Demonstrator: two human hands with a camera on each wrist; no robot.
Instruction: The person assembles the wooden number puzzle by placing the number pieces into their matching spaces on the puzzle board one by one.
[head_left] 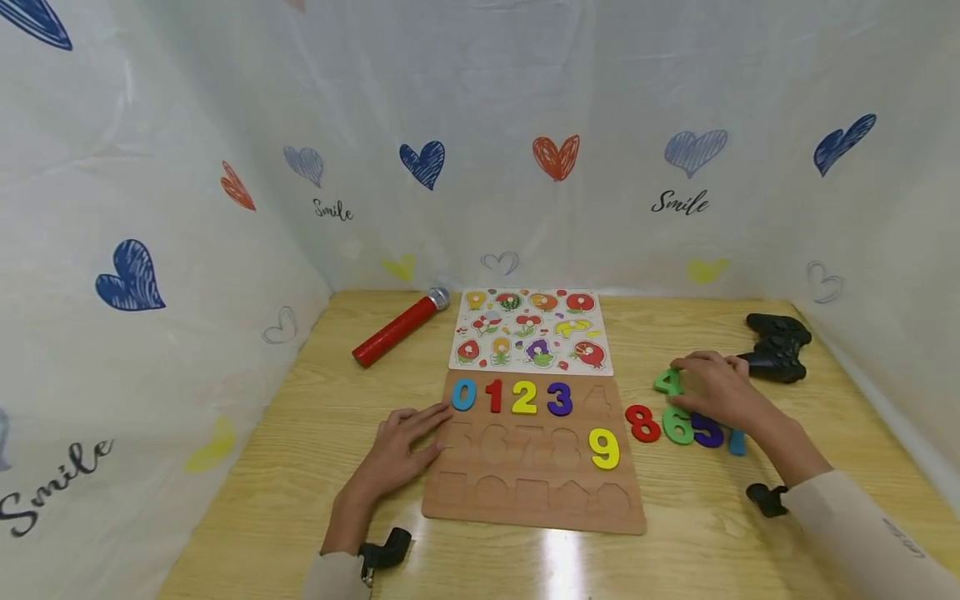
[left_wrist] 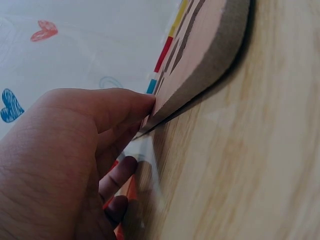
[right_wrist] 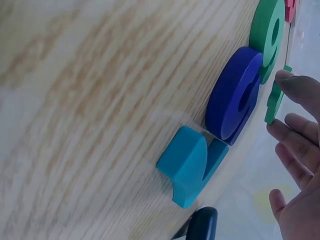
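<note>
My right hand (head_left: 720, 387) pinches a green number 4 (head_left: 668, 382) between thumb and fingers, to the right of the wooden number board (head_left: 517, 492). In the right wrist view the green 4 (right_wrist: 275, 102) stands edge-on at the fingertips. Close by lie a red 8 (head_left: 642, 423), a green 6 (head_left: 678, 426), a purple 5 (head_left: 707, 431) and a blue number 7 (right_wrist: 187, 162). The left hand (head_left: 401, 450) touches the board's left edge with its fingers extended. On the board sit a blue 0 (head_left: 463, 394), red 1 (head_left: 493, 396), yellow 2 (head_left: 524, 397), purple 3 (head_left: 559, 399) and yellow 9 (head_left: 603, 449).
Behind the number board lies a fruit puzzle board (head_left: 506, 335). A red microphone (head_left: 397, 332) rests at the back left of the table (head_left: 300, 500), and a black game controller (head_left: 778, 348) at the back right. A printed curtain (head_left: 480, 100) surrounds the table.
</note>
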